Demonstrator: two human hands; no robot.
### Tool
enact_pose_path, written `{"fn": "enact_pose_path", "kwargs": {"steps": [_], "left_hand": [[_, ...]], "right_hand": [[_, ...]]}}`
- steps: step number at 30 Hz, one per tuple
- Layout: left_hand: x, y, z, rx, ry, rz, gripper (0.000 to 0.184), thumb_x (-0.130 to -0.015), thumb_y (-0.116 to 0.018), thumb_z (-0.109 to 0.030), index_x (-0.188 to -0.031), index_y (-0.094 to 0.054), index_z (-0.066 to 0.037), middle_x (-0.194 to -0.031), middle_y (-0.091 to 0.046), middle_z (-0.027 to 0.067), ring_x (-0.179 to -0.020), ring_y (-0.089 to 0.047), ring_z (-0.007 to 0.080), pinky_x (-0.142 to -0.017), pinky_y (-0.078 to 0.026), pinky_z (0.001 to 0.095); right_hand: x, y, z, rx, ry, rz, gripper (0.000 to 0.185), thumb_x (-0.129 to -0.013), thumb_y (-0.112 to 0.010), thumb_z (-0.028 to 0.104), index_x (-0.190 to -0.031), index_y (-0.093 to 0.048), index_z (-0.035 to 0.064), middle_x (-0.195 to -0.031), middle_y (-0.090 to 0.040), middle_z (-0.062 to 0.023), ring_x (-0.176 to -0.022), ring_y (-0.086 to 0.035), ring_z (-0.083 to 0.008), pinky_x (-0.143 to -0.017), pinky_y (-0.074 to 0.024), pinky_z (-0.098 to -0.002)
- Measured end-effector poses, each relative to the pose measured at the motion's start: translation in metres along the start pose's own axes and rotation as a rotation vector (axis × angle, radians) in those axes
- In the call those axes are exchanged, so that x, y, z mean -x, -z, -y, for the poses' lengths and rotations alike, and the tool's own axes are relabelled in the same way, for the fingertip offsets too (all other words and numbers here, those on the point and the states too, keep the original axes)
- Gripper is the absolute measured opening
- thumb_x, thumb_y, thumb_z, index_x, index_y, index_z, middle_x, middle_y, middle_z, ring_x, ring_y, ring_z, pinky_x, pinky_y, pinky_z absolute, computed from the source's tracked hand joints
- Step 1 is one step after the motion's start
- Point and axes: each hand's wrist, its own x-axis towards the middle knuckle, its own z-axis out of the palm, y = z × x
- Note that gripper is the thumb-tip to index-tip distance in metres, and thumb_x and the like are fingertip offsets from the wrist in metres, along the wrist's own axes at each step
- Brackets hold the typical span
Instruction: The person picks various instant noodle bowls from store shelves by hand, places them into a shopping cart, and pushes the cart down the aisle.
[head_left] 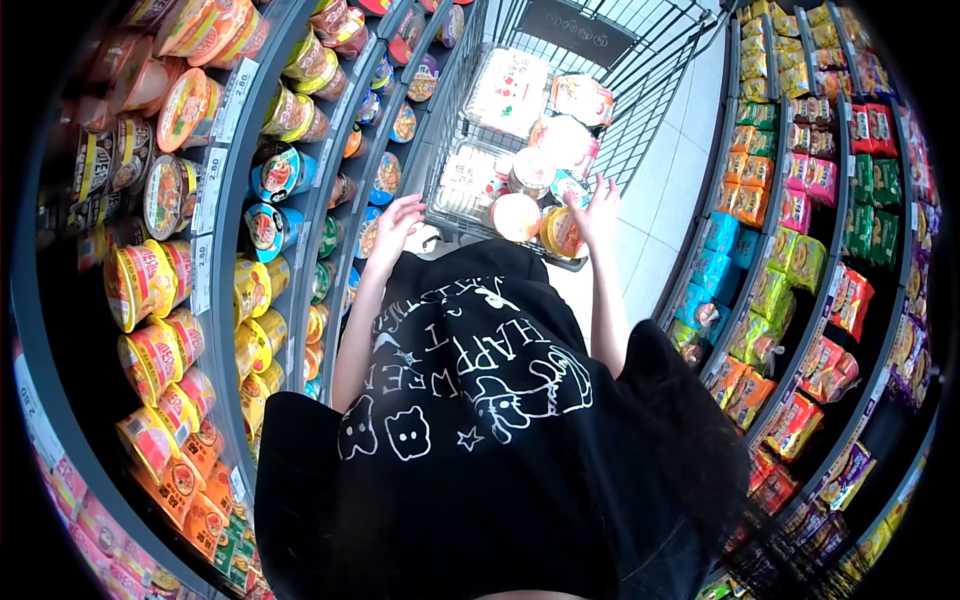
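My left hand (397, 226) is beside the near left corner of a wire shopping cart (640, 115), its fingers apart and nothing in it. Over the near right part of the cart, my right hand (594, 212) has its fingers spread beside a blue-lidded cup (568, 188); whether it touches the cup is unclear. Near it in the cart are a yellow-sided cup (562, 232) and a white-lidded cup (516, 217). Farther in lie a white pack with red marks (508, 90), a clear-wrapped pack (467, 185) and an orange package (581, 100).
Shelves of instant noodle cups and bowls (143, 283) with price labels (203, 262) rise on the left. On the right, shelves hold bagged noodles (801, 258) in several colours. Pale floor tiles (655, 195) show between the cart and the right shelves.
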Motion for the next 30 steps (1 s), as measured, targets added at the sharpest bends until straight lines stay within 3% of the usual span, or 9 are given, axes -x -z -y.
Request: {"fn": "enact_pose_path", "kwargs": {"steps": [3,6,10,14,16,20,24,26,30], "left_hand": [[0.001,-0.002,0.005,0.021,0.027,-0.014,0.032,-0.081,-0.049,-0.012,-0.113,-0.046,-0.007,-0.104,-0.056,0.0071,-0.091,-0.053,0.0126,-0.074,-0.04,0.0245],[0.008,-0.003,0.006,-0.065,0.02,-0.034,0.032,-0.08,-0.049,-0.009,-0.112,-0.047,-0.005,-0.103,-0.056,0.0085,-0.093,-0.053,0.0141,-0.076,-0.041,0.0251],[0.018,-0.005,0.03,-0.156,-0.061,-0.003,0.032,-0.08,-0.05,-0.003,-0.111,-0.045,0.001,-0.105,-0.055,0.0097,-0.099,-0.051,0.0167,-0.084,-0.04,0.0267],[0.031,-0.028,0.019,-0.341,0.043,-0.051,0.032,-0.078,-0.05,-0.005,-0.111,-0.048,-0.005,-0.106,-0.054,0.0095,-0.1,-0.052,0.0198,-0.084,-0.04,0.0299],[0.028,-0.038,0.015,-0.68,-0.086,-0.023,0.034,-0.075,-0.051,-0.005,-0.109,-0.05,-0.008,-0.109,-0.051,0.0097,-0.106,-0.046,0.0239,-0.087,-0.037,0.0336],[0.005,-0.063,0.03,-0.803,-0.278,-0.017,0.034,-0.071,-0.052,-0.005,-0.105,-0.052,-0.007,-0.107,-0.05,0.0096,-0.108,-0.042,0.0261,-0.091,-0.034,0.0371],[-0.018,-0.077,0.06,-0.988,-0.361,0.085,0.029,-0.074,-0.051,-0.01,-0.102,-0.055,-0.009,-0.11,-0.049,0.0079,-0.111,-0.039,0.0233,-0.097,-0.026,0.0394],[-0.025,-0.08,0.071,-1.091,-0.19,0.145,0.022,-0.073,-0.051,-0.012,-0.093,-0.061,-0.011,-0.099,-0.054,0.0058,-0.108,-0.042,0.0205,-0.099,-0.022,0.0405],[-0.034,-0.075,0.08,-0.949,-0.162,0.07,0.012,-0.074,-0.052,-0.015,-0.075,-0.063,-0.011,-0.086,-0.058,0.0032,-0.096,-0.05,0.0177,-0.101,-0.02,0.041]], "right_hand": [[-0.053,-0.007,-0.009,-0.186,-0.093,0.306,0.082,-0.056,-0.073,0.031,-0.122,-0.034,0.0014,-0.12,-0.037,-0.0251,-0.113,-0.037,-0.0342,-0.093,-0.0342,-0.0373],[-0.088,-0.057,-0.033,0.018,0.05,0.498,0.08,-0.06,-0.071,0.031,-0.123,-0.033,-0.0003,-0.117,-0.04,-0.0252,-0.109,-0.042,-0.0337,-0.092,-0.0353,-0.0345],[-0.103,-0.109,-0.057,0.202,-0.055,0.892,0.106,-0.045,-0.079,0.035,-0.129,-0.023,0.0021,-0.126,-0.031,-0.0258,-0.118,-0.031,-0.0357,-0.095,-0.0329,-0.0373],[-0.094,-0.125,-0.063,0.381,-0.008,0.93,0.118,-0.043,-0.08,0.038,-0.134,-0.009,0.016,-0.131,-0.019,-0.0268,-0.12,-0.022,-0.0431,-0.098,-0.0257,-0.0442],[-0.098,-0.129,-0.065,0.419,0.037,0.99,0.117,-0.043,-0.079,0.041,-0.135,-0.011,0.0179,-0.131,-0.016,-0.0294,-0.121,-0.019,-0.0438,-0.1,-0.0222,-0.0447],[-0.102,-0.136,-0.069,0.511,0.074,0.952,0.113,-0.041,-0.079,0.044,-0.133,-0.018,0.0181,-0.129,-0.018,-0.0314,-0.122,-0.017,-0.0425,-0.099,-0.021,-0.0446],[-0.103,-0.122,-0.059,0.44,0.064,0.937,0.11,-0.038,-0.08,0.042,-0.129,-0.025,0.0142,-0.128,-0.023,-0.0307,-0.122,-0.016,-0.0439,-0.097,-0.0231,-0.0461],[-0.096,-0.117,-0.054,0.449,-0.025,0.826,0.109,-0.041,-0.082,0.03,-0.131,-0.02,0.0225,-0.134,-0.011,-0.0234,-0.119,-0.023,-0.041,-0.088,-0.0377,-0.0499],[-0.094,-0.111,-0.041,0.401,-0.118,0.788,0.117,-0.037,-0.084,0.026,-0.132,-0.016,0.0211,-0.134,-0.008,-0.0221,-0.119,-0.022,-0.0403,-0.085,-0.0387,-0.0524]]}}
